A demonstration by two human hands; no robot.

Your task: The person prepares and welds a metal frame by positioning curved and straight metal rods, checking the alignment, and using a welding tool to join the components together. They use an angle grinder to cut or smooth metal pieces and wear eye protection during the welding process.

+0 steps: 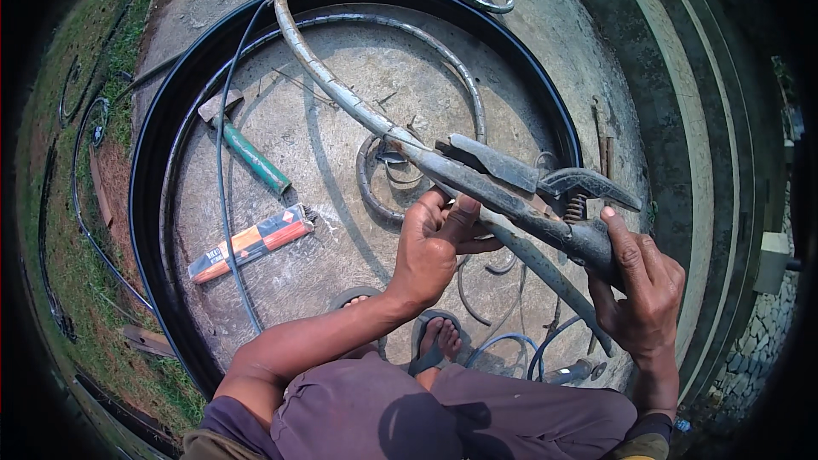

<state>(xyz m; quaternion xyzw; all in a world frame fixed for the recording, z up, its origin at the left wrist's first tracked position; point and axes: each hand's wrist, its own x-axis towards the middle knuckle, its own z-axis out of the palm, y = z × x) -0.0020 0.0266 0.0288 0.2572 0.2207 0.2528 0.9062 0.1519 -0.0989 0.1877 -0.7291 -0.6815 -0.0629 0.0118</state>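
My left hand [430,251] is closed around a long curved metal tube [328,77], its thumb and fingers near the tube's lower part. The tube is grey with scuffed, patchy paint. It loops from the top of the view down past my hand toward the right. My right hand [643,290] grips a dark welding electrode holder [588,238] with a lever, a spring and long jaws. The forefinger lies up beside the spring. The holder's jaws lie over the tube in this view; whether they touch it I cannot tell.
A big black hoop [143,179] lies on the concrete around my feet. Inside it are a green-handled hammer [256,153], an orange-and-blue electrode pack [253,244] and a thin cable [227,204]. Curved metal pieces [366,179] lie near my hands. Steps [682,77] run along the right, grass [119,25] left.
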